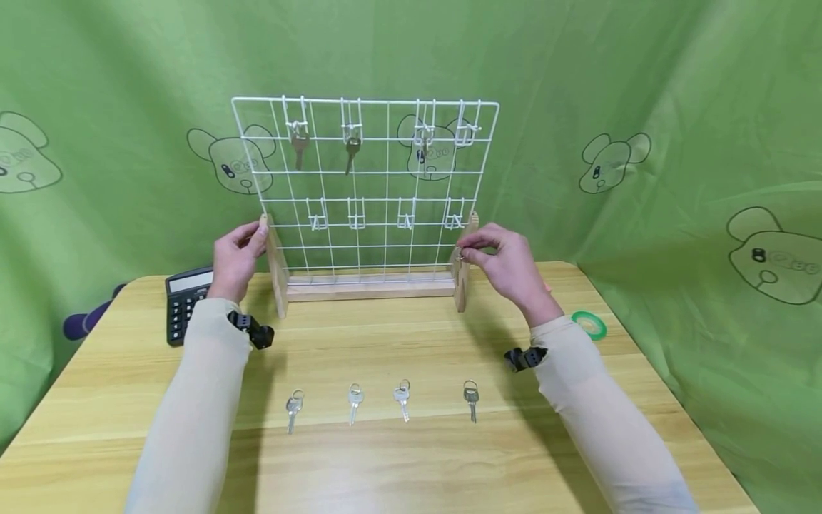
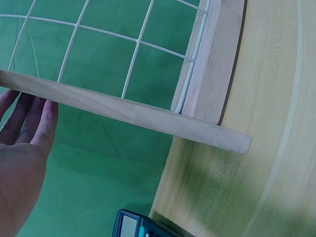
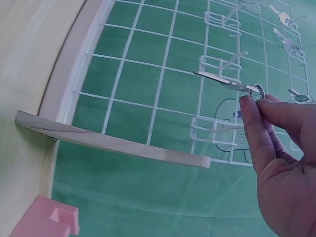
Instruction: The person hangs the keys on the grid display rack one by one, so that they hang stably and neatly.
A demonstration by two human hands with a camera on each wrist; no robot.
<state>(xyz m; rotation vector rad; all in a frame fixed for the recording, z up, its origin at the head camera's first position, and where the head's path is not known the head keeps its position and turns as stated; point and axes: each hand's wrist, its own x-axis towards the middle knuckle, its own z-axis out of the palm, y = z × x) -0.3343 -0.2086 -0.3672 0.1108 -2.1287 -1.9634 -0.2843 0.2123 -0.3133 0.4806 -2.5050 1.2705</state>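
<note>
A white wire grid rack on a wooden stand sits at the back of the table. Three keys hang from its top row of hooks; the lower hooks are bare. My left hand rests with straight fingers against the rack's left wooden upright. My right hand is at the right upright and pinches a key by its ring, with the blade pointing toward the grid's hooks. Several more keys lie in a row on the table in front of me.
A black calculator lies at the table's left edge, beside a purple object. A green tape roll lies at the right, and a pink block sits near the rack's right foot. Green cloth hangs behind.
</note>
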